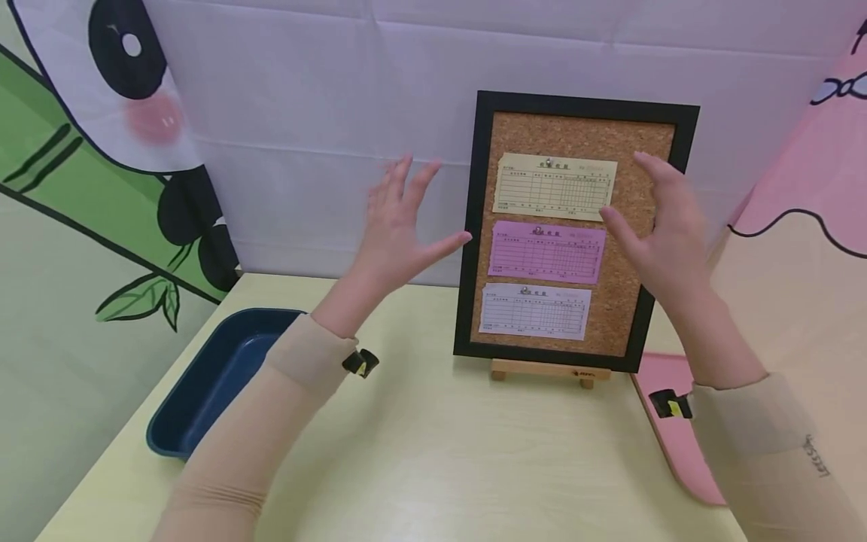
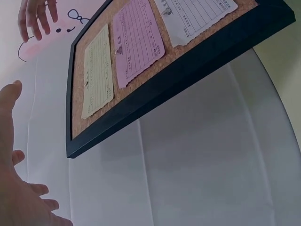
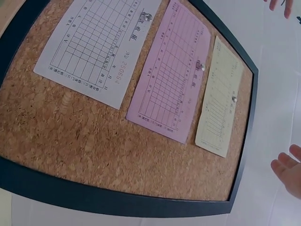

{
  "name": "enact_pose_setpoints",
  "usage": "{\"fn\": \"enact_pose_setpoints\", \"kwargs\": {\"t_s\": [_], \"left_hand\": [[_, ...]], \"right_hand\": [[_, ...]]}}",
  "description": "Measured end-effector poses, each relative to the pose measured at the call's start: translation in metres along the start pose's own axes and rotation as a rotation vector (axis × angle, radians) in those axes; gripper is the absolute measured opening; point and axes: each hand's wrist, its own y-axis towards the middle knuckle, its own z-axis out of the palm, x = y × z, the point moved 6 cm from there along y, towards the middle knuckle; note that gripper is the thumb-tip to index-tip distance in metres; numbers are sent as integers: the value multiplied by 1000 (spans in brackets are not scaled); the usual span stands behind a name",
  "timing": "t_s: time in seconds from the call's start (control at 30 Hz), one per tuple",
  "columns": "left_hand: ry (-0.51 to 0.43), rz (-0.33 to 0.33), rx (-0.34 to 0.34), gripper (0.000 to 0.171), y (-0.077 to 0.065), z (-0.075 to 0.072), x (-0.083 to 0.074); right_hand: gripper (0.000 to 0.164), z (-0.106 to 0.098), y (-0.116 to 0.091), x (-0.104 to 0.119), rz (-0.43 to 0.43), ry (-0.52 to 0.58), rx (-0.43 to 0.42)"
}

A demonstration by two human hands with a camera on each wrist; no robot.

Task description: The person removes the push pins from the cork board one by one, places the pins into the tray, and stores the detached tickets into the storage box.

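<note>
Ideally, the corkboard frame (image 1: 467,301) should be steadied left and right; left hand (image 1: 394,239) and right hand (image 1: 677,245) are held empty, fingers spread.

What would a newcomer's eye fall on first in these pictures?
Probably the corkboard on its stand: yellow slip on top, pink slip next, white slip lowest. The left hand hovers near its left edge, the right hand before its right side. A blue tray lies at far left.

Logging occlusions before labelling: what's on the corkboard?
Yellow slip highest, pink slip below it, white slip lowest, each with a pin near its upper edge. Cork behind the slips is covered.
</note>
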Motion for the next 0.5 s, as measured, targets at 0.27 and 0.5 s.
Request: {"fn": "enact_pose_setpoints", "kwargs": {"t_s": [0.27,0.5], "left_hand": [[-168,-60,-9,91,22,26,-4],[-326,-148,46,93,40,49,-9]], "right_hand": [[61,26,20,-4,11,41,23],[57,46,32,-14,4,90,-25]]}}
